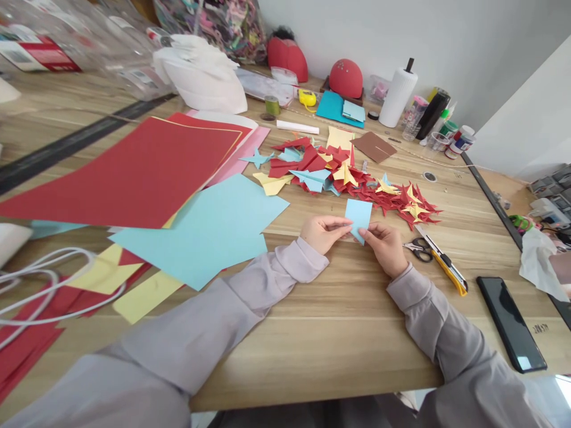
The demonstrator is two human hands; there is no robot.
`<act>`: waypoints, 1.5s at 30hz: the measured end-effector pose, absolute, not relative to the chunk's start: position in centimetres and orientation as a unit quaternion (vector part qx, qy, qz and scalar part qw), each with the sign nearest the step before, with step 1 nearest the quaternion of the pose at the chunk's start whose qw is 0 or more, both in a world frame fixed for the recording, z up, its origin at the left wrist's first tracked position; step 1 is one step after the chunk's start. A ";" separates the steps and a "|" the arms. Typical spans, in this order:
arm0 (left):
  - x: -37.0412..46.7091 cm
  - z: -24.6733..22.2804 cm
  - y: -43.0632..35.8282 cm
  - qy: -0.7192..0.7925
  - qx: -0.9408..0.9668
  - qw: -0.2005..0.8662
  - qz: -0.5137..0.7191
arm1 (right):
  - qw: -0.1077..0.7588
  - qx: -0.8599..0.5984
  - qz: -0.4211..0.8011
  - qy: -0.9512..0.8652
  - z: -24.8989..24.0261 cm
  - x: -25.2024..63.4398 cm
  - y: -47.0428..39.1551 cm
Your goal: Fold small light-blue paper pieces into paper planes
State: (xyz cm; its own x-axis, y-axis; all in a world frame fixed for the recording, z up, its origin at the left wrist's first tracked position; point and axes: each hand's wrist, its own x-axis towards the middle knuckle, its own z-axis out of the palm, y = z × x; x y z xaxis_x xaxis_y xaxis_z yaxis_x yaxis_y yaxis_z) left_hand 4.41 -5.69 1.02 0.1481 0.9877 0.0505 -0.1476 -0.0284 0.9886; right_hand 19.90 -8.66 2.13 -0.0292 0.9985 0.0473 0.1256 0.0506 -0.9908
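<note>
Fingers of left hand (323, 230) and right hand (386, 245) pinch blue paper (358, 217) at frame centre, bare table (339, 321) below, scissors (418, 248) just right.

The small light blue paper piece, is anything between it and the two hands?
Nothing visible. The left hand and right hand both pinch the small light blue folded paper piece directly at its lower edges, above the wooden table. The black-handled scissors lie off to the right, apart.
</note>
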 end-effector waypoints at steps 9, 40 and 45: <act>4.4 0.7 -5.6 0.419 0.496 0.578 0.494 | 0.476 -0.500 0.457 -0.561 1.9 20.1 -8.6; 4.1 1.2 -5.3 0.403 0.490 0.574 0.519 | 0.491 -0.489 0.465 -0.551 1.4 20.2 -8.4; 4.2 1.0 -5.3 0.407 0.491 0.568 0.521 | 0.489 -0.493 0.462 -0.552 1.5 20.2 -8.4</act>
